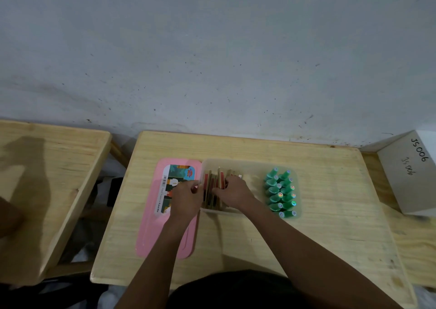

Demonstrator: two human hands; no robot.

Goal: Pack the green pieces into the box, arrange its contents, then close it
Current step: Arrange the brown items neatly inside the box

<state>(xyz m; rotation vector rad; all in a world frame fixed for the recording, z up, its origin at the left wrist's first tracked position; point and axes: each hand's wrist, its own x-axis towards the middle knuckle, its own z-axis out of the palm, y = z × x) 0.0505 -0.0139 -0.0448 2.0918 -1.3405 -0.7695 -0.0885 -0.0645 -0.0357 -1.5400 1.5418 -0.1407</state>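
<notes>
A clear plastic box stands open in the middle of the wooden table. Several green pieces lie in two neat rows at its right end. At its left end stands a row of flat red and tan packs. My left hand holds the box's left wall, fingers curled at its rim. My right hand is inside the box, its fingers curled against the packs. The pink lid lies flat on the table left of the box, partly under my left forearm.
A second wooden table stands to the left across a gap. A white carton marked JS006 sits at the far right. A grey wall runs along the back edge.
</notes>
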